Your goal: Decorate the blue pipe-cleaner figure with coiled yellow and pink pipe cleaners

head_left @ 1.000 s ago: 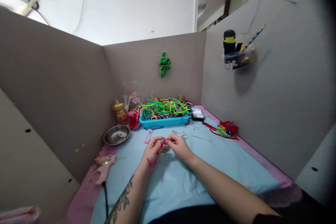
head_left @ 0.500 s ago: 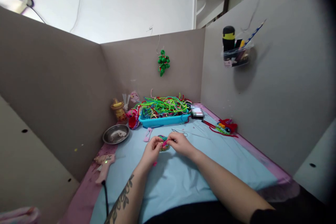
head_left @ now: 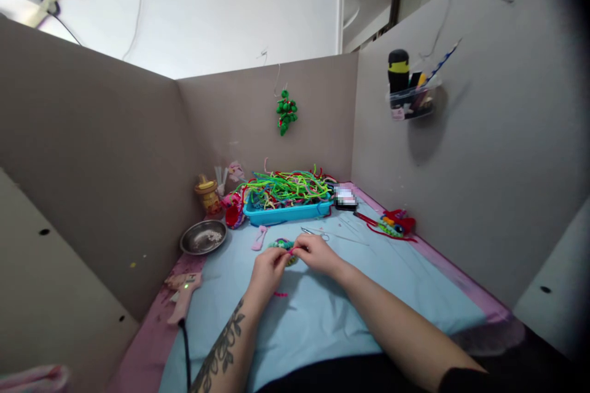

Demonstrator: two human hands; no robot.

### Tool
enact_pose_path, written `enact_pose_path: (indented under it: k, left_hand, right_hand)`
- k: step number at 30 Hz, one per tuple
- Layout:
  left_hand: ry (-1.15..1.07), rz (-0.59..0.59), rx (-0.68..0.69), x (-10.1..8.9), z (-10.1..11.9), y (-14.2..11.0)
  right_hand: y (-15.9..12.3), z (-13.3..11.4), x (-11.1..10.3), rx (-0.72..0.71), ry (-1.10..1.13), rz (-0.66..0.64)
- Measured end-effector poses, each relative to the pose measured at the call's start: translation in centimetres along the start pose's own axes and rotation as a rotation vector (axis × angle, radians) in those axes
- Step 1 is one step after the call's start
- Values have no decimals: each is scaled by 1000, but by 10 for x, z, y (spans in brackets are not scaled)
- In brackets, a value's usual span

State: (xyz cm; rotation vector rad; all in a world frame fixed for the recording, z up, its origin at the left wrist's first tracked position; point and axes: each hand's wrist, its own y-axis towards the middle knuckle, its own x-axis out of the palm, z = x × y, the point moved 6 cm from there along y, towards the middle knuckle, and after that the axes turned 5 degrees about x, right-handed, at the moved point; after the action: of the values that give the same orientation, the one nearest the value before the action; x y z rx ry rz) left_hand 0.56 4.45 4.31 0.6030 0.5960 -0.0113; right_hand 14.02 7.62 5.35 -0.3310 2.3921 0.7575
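Observation:
My left hand [head_left: 271,265] pinches a bright pink pipe cleaner [head_left: 281,295], whose loose end hangs out below the palm. Fingertip to fingertip with it, my right hand [head_left: 314,252] grips the same pink strand from the other side. Just behind the fingers is a small multicoloured piece [head_left: 282,244] of teal, green and yellow fuzzy strands, partly covered by my hands; whether it is joined to the pink strand I cannot tell. Scissors [head_left: 318,234] lie beyond my right hand, and a flat pink item [head_left: 260,237] lies beyond my left.
A blue tray [head_left: 288,215] heaped with pipe cleaners [head_left: 295,184] stands at the back. At left are a metal bowl [head_left: 203,238] and a corded pink glue gun [head_left: 185,298]. Colourful pieces [head_left: 397,225] lie at right. Grey partitions [head_left: 276,147] enclose the table.
My left hand has turned over and its fingers have closed nearer the right fingertips. The pink loose end has swung from beside the left wrist to below the palm.

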Motion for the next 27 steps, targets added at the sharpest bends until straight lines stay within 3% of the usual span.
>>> enact_pose_path:
  k: [9, 12, 18, 27]
  left_hand:
    - [34, -324, 193, 10, 32, -2]
    - [-20, -260, 98, 6, 24, 1]
    - [-347, -33, -198, 0, 1, 5]
    - [-508, 78, -253, 3, -1, 2]
  right_hand:
    - [-3, -4, -3, -101, 53, -327]
    - [0, 2, -5, -6, 156, -279]
    - [3, 17, 3, 224, 628, -168]
    - [-4, 0, 20, 307, 927, -34]
